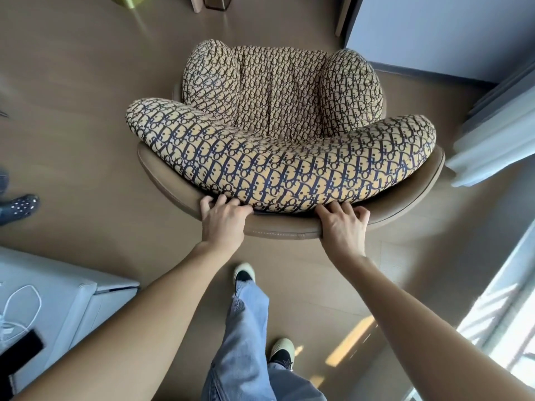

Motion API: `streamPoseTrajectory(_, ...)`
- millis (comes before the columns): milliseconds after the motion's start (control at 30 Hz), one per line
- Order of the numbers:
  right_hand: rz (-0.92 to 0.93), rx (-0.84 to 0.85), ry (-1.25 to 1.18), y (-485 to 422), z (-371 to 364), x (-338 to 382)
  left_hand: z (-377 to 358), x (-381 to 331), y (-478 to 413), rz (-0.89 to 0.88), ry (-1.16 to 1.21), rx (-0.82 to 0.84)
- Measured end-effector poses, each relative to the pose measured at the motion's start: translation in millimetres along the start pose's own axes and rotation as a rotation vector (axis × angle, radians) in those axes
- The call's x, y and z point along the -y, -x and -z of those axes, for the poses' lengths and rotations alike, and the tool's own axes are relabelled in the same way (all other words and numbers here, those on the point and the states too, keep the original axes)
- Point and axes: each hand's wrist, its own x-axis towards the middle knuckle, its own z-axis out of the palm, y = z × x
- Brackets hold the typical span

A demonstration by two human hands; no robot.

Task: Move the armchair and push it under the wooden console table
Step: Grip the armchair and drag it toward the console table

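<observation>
The armchair point(278, 134) fills the middle of the head view, seen from behind and above. It has a tan leather shell and patterned beige-and-navy cushions. My left hand point(223, 221) grips the top rim of the backrest, fingers tucked under the back cushion. My right hand point(344, 227) grips the same rim a little to the right. Two pale wooden legs point(195, 2) stand at the top edge and may belong to the console table; its top is out of view.
A white bed or bench point(72, 299) with a cable and a dark phone sits at bottom left. Another person's dark shoe point(18, 206) is at the left edge. White curtains point(498, 134) and a window are to the right. Brown floor lies beyond the chair.
</observation>
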Motion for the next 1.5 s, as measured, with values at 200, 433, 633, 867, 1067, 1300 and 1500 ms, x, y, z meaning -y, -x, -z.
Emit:
streamPoseTrajectory(200,0.022,0.013,-0.014,-47.3,2.9,-7.3,9.5,0.0,-44.7,-0.008,0.025,0.015)
streamPoseTrajectory(433,0.034,0.052,-0.004,-115.3,10.9,-14.4,22.6,-1.6,-109.5,0.004,0.026,0.018)
streamPoseTrajectory(633,0.048,0.056,-0.001,-180.7,14.4,-24.4,33.9,-6.8,-171.4,0.025,0.028,0.017)
streamPoseTrajectory(867,0.064,-0.004,-0.004,-262.6,9.0,-36.4,45.7,-9.7,-248.8,0.054,0.022,0.003)
streamPoseTrajectory(1067,0.073,-0.007,0.007,-333.1,10.6,-43.0,55.6,-11.0,-320.5,0.080,-0.001,0.040)
streamPoseTrajectory(1300,0.063,0.021,0.007,-417.1,13.8,-34.0,69.5,7.1,-405.2,0.075,-0.007,0.011)
streamPoseTrajectory(1500,0.050,0.020,0.004,-491.3,15.9,-25.6,81.9,22.4,-480.6,0.077,-0.020,-0.010)
